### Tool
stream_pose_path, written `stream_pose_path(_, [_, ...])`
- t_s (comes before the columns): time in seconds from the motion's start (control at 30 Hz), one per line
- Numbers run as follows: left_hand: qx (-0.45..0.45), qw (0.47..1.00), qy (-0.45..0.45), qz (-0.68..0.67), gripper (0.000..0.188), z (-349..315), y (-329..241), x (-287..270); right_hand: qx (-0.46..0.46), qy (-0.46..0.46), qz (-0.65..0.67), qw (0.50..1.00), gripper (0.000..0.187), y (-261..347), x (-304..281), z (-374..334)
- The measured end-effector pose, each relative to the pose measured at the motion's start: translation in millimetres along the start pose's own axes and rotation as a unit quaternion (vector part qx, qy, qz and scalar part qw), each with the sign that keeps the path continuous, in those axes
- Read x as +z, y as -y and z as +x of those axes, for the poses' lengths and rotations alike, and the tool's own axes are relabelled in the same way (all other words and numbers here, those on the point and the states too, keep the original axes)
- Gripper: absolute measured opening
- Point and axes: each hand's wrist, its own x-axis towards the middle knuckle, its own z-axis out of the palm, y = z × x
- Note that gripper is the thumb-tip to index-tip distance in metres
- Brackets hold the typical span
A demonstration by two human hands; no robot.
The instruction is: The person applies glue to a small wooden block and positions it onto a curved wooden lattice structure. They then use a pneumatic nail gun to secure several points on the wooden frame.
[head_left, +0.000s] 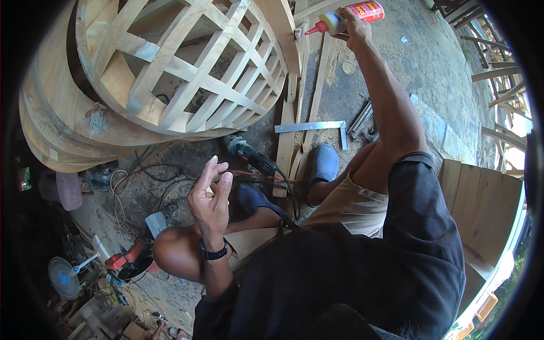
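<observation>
So my left hand (211,203) is lowest in the frame, left of center, fingers loosely curled and partway apart. There's a small pale bit showing between them, but I can't tell if I've got hold of it. My right hand (357,31) is stretched to the top right, fingers wrapped around a squeeze bottle (371,10). It's lying almost sideways, red nozzle aimed left near a wooden post (283,34). Red label on one end, pale yellowish near the nozzle; no clue how full it is. Big curved wooden lattice (216,48) fills the upper left. On the floor (413,62), mid-frame, there's a corded power tool (252,157) and a metal square (311,127).
</observation>
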Motion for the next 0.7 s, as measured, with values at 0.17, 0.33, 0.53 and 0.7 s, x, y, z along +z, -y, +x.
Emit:
stream_pose_path(0.17, [0.003, 1.000, 0.002, -0.007, 0.045, 0, 0, 2, 0.019, -0.031, 0.057, 0.998, 0.066, -7, 4, -5])
stream_pose_path(0.33, [0.015, 1.000, 0.004, -0.015, 0.046, -1, 2, 3, 0.024, -0.033, 0.097, 0.994, 0.064, -11, 8, -8])
stream_pose_path(0.53, [0.001, 1.000, 0.009, -0.005, 0.045, -1, -1, 2, 0.005, -0.025, 0.105, 0.994, 0.061, -3, -13, 8])
stream_pose_path(0.7, [0.010, 1.000, 0.010, -0.007, 0.045, -1, -1, 3, 0.031, -0.027, 0.037, 0.998, 0.071, 11, 3, -18])
